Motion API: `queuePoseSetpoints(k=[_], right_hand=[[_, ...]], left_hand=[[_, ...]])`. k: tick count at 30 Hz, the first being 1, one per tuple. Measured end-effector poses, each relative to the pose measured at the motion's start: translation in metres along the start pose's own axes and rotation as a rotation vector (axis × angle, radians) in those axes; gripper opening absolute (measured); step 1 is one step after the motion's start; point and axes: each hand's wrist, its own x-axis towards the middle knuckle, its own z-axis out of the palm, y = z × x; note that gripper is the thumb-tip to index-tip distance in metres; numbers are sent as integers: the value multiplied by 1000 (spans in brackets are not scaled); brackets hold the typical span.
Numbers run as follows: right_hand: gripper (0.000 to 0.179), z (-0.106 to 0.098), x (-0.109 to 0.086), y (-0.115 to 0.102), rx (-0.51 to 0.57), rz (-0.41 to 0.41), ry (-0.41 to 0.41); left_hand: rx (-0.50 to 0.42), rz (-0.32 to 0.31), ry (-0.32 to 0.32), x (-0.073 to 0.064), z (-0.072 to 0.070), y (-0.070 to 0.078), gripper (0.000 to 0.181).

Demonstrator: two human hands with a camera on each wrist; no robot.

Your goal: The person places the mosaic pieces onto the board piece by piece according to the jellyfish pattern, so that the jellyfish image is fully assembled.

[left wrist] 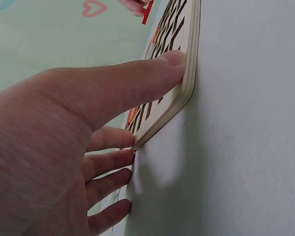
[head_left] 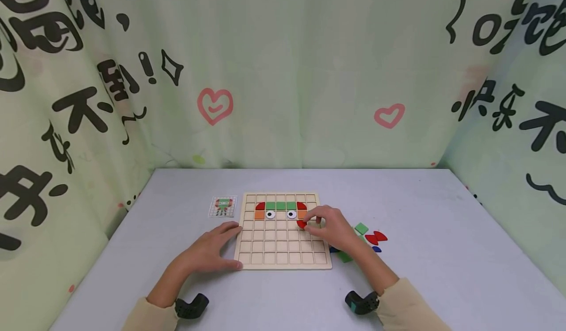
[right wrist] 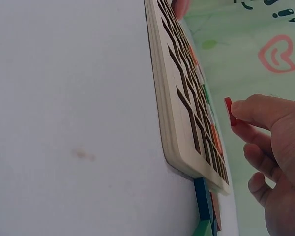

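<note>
A wooden grid board [head_left: 263, 247] lies on the table. My left hand [head_left: 211, 248] steadies its left side: the thumb [left wrist: 160, 71] rests on the near corner and the straight fingers touch the left edge. Above the board's right part, my right hand [head_left: 329, 227] pinches a red rounded piece [right wrist: 230, 111] between thumb and index finger. In the upper rows sit green squares [head_left: 280, 206], red curved pieces [head_left: 260, 206] at both ends, orange squares [head_left: 259, 215] and white eye pieces [head_left: 270, 214].
Left of the board lies a small picture card [head_left: 223, 206] with a green and red figure. Loose pieces lie right of the board: green squares [head_left: 361, 228], red pieces [head_left: 379, 235] and a blue piece [head_left: 377, 249], partly behind the right forearm. A patterned curtain [head_left: 283, 75] surrounds the table.
</note>
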Motion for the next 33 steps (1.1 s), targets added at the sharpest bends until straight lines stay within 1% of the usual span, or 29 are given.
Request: queuePoseSetpoints(k=[8,14,23,33], right_hand=[[11,8,6,-9,51,-57,-13],[10,15,13,-18,57,-50,-29],[9,27,21,-25,97,-80,-39],[7,40,29,-32,95,-75,-61]], left_hand=[[-2,-2,4,2,0,-1,85],[0,1,2,4,2,-2,85],[2,7,6,3,3,-4,87],[-5,4,7,3,2,-3,88]])
